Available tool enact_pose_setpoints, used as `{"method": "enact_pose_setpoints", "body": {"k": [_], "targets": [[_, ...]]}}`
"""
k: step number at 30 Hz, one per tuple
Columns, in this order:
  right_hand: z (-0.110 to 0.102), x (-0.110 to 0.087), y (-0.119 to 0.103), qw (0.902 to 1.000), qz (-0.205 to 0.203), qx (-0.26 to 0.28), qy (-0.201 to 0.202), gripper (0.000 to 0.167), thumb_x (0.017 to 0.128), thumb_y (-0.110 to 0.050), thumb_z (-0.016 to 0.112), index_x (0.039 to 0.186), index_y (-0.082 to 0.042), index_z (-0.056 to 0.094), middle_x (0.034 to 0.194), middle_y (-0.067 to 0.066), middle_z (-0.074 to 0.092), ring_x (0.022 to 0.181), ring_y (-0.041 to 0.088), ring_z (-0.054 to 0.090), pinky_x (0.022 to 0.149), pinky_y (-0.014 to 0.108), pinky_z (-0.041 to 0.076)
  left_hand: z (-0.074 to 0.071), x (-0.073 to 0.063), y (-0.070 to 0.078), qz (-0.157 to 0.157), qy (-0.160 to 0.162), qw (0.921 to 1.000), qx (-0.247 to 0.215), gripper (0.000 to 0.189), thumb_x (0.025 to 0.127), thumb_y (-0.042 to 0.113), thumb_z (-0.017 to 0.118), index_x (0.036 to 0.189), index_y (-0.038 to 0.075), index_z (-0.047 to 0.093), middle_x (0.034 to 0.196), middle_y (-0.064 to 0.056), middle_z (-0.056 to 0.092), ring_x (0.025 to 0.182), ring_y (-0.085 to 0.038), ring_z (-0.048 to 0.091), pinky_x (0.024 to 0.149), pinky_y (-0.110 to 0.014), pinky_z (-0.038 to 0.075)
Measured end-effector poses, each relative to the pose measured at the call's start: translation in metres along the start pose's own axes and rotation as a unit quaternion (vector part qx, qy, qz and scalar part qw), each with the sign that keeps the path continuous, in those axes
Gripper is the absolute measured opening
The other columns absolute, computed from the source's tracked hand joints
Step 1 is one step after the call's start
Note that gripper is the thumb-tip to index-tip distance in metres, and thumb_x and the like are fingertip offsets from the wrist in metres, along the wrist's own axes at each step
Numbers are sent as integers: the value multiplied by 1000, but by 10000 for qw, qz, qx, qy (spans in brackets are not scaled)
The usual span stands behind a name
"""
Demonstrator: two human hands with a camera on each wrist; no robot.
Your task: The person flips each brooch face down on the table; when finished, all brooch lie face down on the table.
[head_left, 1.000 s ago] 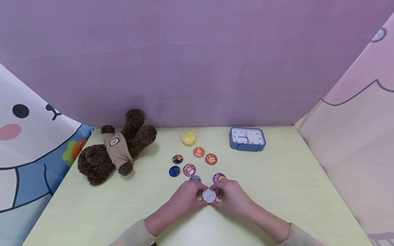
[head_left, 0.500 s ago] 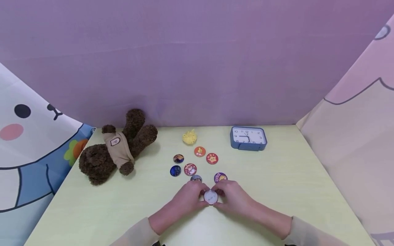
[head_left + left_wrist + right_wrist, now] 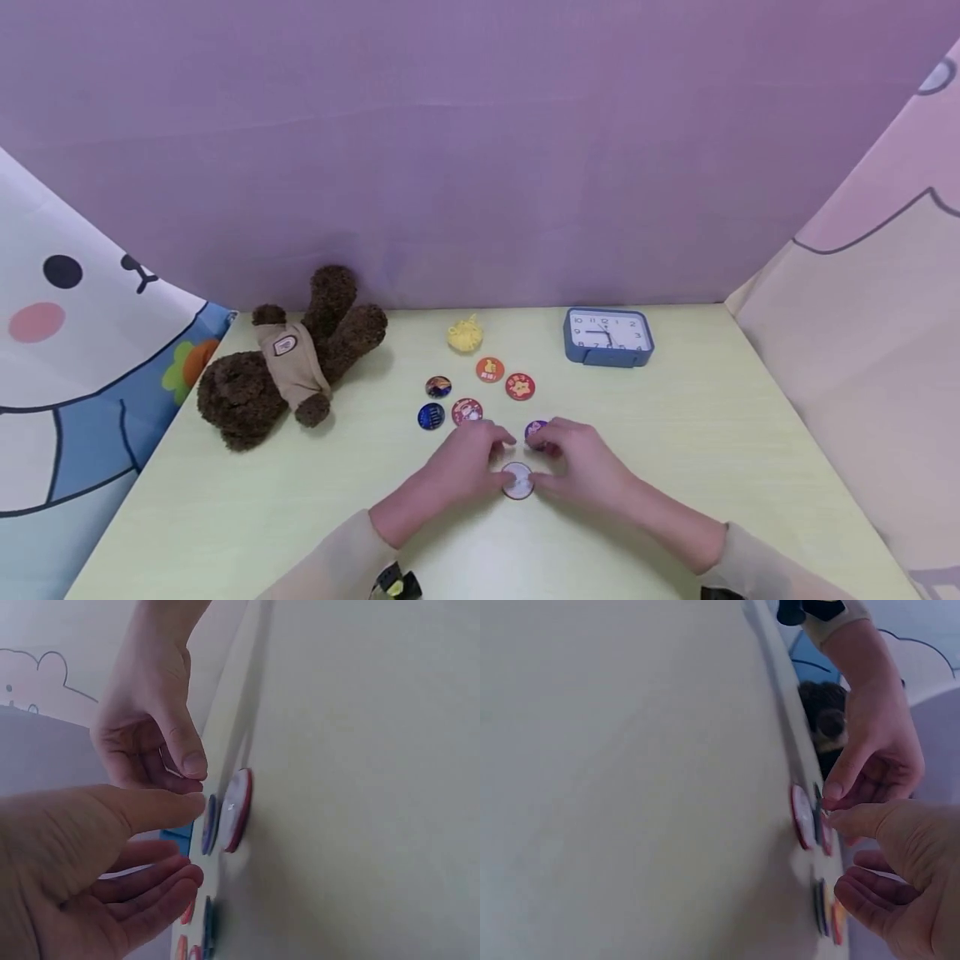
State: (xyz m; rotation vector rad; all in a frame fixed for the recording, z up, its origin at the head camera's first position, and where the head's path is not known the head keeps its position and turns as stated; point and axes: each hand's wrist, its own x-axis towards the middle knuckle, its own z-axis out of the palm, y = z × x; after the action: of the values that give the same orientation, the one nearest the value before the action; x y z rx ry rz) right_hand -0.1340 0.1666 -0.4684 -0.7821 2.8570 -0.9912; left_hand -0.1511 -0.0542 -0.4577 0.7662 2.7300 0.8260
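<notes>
A round button badge [image 3: 517,481] lies on the table with its whitish back up and a red edge. My left hand [image 3: 468,461] is beside its left side, thumb tip by the rim and fingers loosely bent, apart from it. Opposite, my right hand [image 3: 588,467] has its thumb at the right rim and its fingers lifted off. In the left wrist view the badge [image 3: 237,810] sits past my thumb tip, gripped by neither hand. A purple badge [image 3: 536,430] is partly covered by my right fingers. Another badge [image 3: 208,930], its edge teal, is hidden behind my left hand in the head view.
Beyond the hands lie several picture badges, among them an orange one [image 3: 490,370], a red star one [image 3: 520,387] and a dark blue one [image 3: 431,417]. Farther back are a yellow ball-like item [image 3: 465,335], a blue clock [image 3: 609,337] and a brown teddy bear [image 3: 292,367].
Both hands' fingers have come off the white-backed badge and spread forward; it stays on the table. The left hand now covers the grey-blue badge. The head view has shifted slightly.
</notes>
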Motion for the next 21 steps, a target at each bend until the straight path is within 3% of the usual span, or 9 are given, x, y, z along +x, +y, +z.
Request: {"method": "enact_pose_setpoints", "body": {"k": [4, 7, 12, 16, 21], "targets": [[-13, 4, 8, 9996, 158, -87, 219, 41, 80, -14, 94, 117, -8, 78, 104, 3, 76, 91, 15, 72, 82, 30, 65, -5, 15, 2, 37, 372, 9993, 42, 45, 85, 27, 91, 124, 9, 77, 105, -4, 79, 91, -11, 70, 80, -21, 58], [-17, 6, 16, 9993, 152, -140, 322, 40, 80, -14, 94, 116, -7, 78, 105, 4, 78, 90, 16, 73, 81, 31, 65, -5, 25, 5, 75, 458, 9989, 45, 45, 86, 28, 91, 125, 10, 77, 111, -5, 80, 94, -13, 73, 79, -20, 58], [-18, 6, 27, 9991, 86, -156, 379, 37, 80, -12, 93, 114, -6, 78, 104, 5, 78, 90, 18, 73, 81, 30, 65, 3, 39, 8, 132, 273, 9995, 9, 46, 87, 24, 90, 128, 8, 75, 118, -7, 80, 97, -16, 75, 79, -17, 58], [-15, 5, 32, 9993, 59, -64, 368, 36, 80, -9, 92, 113, -6, 78, 103, 5, 78, 90, 18, 72, 81, 29, 65, 11, 46, 11, -10, 75, 9998, 184, 48, 86, 22, 91, 129, 9, 75, 120, -6, 80, 105, -17, 75, 89, -23, 61], [-12, 5, 35, 9995, 184, -28, 267, 37, 80, -7, 90, 115, -5, 78, 104, 5, 77, 91, 16, 71, 82, 27, 63, 14, 48, 15, -93, -3, 9988, 488, 42, 83, 21, 92, 122, 12, 78, 111, -1, 81, 104, -15, 74, 95, -27, 61]]}}
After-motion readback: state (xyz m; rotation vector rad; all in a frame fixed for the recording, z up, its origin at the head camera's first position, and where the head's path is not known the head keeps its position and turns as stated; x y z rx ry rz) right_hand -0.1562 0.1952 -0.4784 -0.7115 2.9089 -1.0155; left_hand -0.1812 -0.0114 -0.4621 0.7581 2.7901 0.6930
